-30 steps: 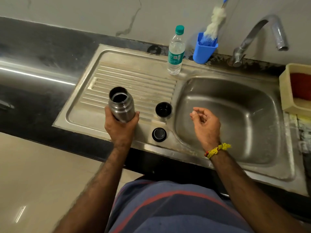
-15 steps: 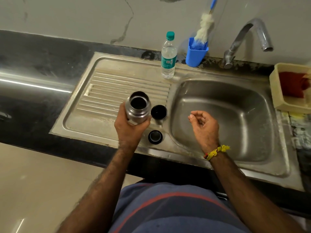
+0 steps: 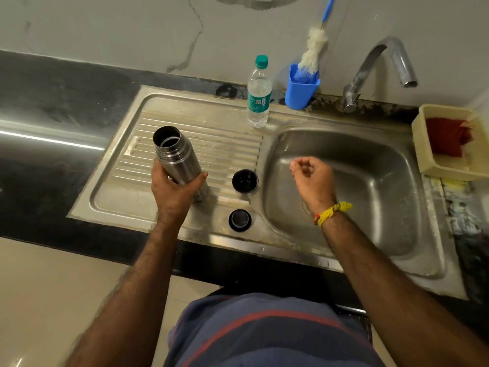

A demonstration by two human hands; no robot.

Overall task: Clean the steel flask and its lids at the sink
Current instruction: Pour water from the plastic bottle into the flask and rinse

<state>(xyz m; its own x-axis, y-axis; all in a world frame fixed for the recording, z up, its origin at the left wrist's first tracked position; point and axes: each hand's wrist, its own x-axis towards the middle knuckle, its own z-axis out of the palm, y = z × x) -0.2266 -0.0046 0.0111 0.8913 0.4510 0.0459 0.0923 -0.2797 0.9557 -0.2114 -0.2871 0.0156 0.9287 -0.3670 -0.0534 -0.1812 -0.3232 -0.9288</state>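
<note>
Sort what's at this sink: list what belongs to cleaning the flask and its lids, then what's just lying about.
For the job: steel flask, open, gripped by the left hand; cup lid and stopper lid on the drainboard; bottle brush in the blue holder; tap; sink basin.

Lying about: water bottle; yellow tub holding a red cloth.

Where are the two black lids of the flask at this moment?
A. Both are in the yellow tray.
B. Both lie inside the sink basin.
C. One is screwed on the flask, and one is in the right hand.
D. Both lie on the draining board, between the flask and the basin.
D: the cup lid and the stopper lid lie on the draining board, right of the open flask that the left hand holds, left of the basin.
</note>
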